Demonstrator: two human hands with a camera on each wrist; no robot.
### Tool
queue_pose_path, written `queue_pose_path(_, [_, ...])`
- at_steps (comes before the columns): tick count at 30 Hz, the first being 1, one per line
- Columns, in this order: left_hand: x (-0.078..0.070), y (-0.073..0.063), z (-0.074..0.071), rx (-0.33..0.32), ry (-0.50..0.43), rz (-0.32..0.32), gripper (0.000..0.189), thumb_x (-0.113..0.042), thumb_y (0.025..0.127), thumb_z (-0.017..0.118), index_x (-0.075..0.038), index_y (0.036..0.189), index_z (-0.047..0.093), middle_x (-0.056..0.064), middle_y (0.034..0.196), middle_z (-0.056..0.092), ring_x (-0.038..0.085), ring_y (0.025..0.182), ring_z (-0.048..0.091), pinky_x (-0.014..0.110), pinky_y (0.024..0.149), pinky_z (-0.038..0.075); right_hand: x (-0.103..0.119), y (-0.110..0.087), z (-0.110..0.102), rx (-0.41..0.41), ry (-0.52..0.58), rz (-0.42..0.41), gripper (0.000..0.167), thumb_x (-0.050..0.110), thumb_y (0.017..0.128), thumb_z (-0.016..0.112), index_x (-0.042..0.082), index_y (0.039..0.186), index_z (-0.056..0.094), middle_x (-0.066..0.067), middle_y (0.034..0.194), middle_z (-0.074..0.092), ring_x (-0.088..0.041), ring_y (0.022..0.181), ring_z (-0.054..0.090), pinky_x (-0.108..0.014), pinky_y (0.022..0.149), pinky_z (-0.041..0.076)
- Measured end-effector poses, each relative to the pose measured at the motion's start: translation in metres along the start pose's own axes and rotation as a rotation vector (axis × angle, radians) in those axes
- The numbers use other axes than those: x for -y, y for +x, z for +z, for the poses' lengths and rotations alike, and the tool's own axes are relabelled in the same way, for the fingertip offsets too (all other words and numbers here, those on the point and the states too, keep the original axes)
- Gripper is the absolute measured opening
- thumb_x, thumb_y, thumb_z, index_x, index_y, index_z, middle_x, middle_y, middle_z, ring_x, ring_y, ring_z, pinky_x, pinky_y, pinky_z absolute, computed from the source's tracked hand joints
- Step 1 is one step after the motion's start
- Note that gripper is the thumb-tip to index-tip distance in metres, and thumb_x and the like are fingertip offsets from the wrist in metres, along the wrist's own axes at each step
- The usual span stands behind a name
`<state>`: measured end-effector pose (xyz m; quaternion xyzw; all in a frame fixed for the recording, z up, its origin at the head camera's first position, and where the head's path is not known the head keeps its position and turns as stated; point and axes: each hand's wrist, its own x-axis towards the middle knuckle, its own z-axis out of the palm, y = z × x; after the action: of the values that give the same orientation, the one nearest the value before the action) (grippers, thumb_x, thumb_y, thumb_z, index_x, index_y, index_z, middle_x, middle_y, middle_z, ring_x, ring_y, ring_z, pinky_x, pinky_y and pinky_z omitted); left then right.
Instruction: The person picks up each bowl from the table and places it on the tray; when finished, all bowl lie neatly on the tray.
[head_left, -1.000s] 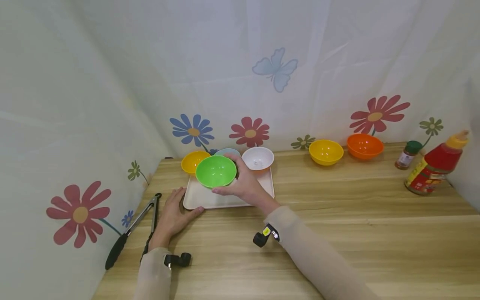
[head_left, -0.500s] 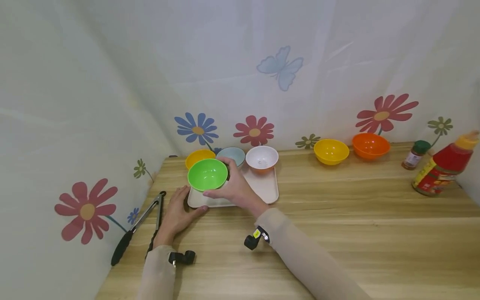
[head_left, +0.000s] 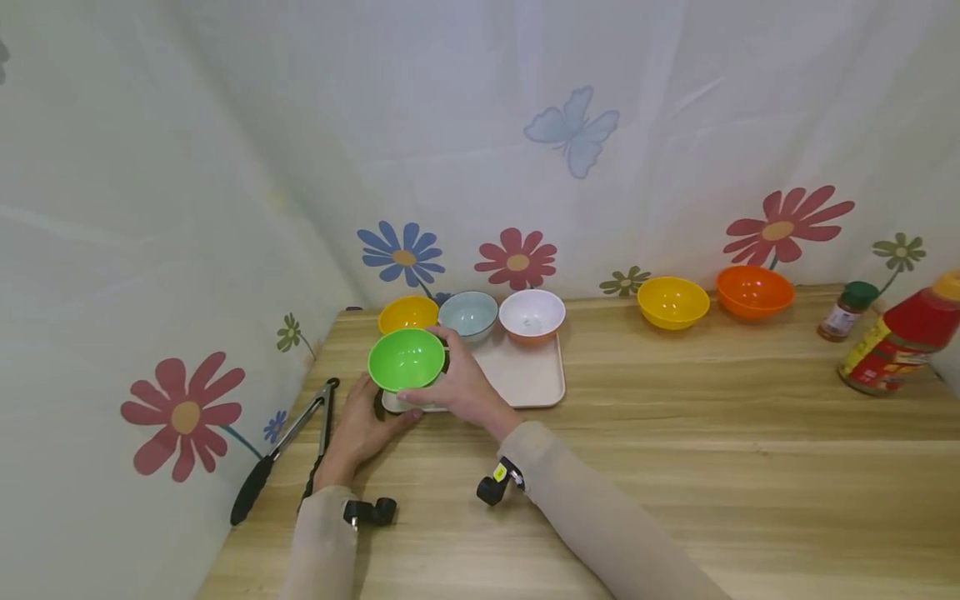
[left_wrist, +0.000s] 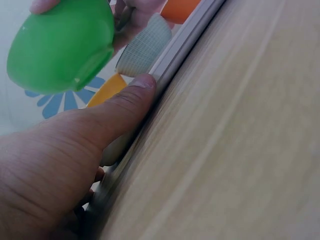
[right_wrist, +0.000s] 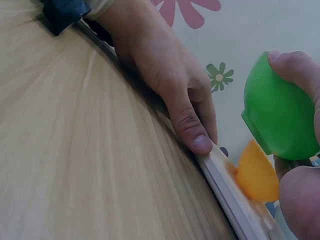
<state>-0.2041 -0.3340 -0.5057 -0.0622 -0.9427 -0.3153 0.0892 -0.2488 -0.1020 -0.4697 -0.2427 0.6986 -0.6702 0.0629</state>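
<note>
My right hand holds a green bowl by its side, thumb toward the front and fingers behind. The bowl is raised above the left front part of a cream tray; its underside shows in both wrist views. At the tray's left front corner my left hand holds the rim, its thumb along the front edge and its fingers at the left side, partly hidden. Along the tray's back stand a yellow bowl, a pale blue bowl and a bowl white inside and orange outside.
Metal tongs with black handles lie left of the left hand. Farther right along the back are another yellow bowl, an orange bowl, a green-capped spice jar and a red sauce bottle. A flowered curtain hangs behind.
The right hand has carried the green bowl leftward and slightly down, toward the tray's left front corner, uncovering the pale blue bowl. The left hand stays at the corner. The head view has shifted slightly.
</note>
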Motion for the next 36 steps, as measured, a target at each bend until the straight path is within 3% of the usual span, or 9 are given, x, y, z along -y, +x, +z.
queue_pose_path(10, [0.000, -0.001, 0.003, -0.001, -0.008, -0.004, 0.100, -0.047, 0.088, 0.096, -0.019, 0.169, 0.045, 0.014, 0.169, 0.049, 0.040, 0.158, 0.045, 0.065, 0.135, 0.030, -0.018, 0.001, 0.005, 0.007, -0.098, 0.033, 0.107, 0.035, 0.079, 0.105, 0.012, 0.162, 0.042, -0.003, 0.155, 0.057, -0.022, 0.140, 0.058, -0.046, 0.129, 0.045])
queue_pose_path(18, [0.003, -0.001, 0.001, 0.002, -0.030, -0.028, 0.095, -0.045, 0.087, 0.098, -0.019, 0.164, 0.049, 0.014, 0.155, 0.057, 0.038, 0.149, 0.052, 0.063, 0.134, 0.034, -0.019, 0.004, 0.002, 0.110, -0.223, 0.054, 0.106, 0.036, 0.081, 0.104, 0.015, 0.165, 0.044, 0.000, 0.152, 0.064, -0.021, 0.136, 0.062, -0.047, 0.128, 0.045])
queue_pose_path(29, [-0.001, -0.001, -0.004, 0.003, -0.051, -0.073, 0.102, -0.047, 0.087, 0.098, -0.013, 0.167, 0.044, 0.018, 0.160, 0.054, 0.042, 0.153, 0.049, 0.065, 0.134, 0.031, -0.011, 0.002, -0.005, 0.094, -0.193, 0.043, 0.108, 0.036, 0.082, 0.103, 0.015, 0.169, 0.041, -0.001, 0.163, 0.056, -0.024, 0.150, 0.055, -0.046, 0.131, 0.043])
queue_pose_path(36, [-0.001, -0.003, -0.003, 0.003, -0.057, -0.092, 0.104, -0.048, 0.085, 0.099, -0.011, 0.165, 0.044, 0.017, 0.157, 0.057, 0.041, 0.149, 0.053, 0.064, 0.133, 0.035, -0.003, 0.000, -0.012, 0.069, -0.138, 0.025, 0.108, 0.032, 0.086, 0.101, 0.012, 0.171, 0.038, -0.013, 0.167, 0.054, -0.028, 0.152, 0.055, -0.043, 0.131, 0.044])
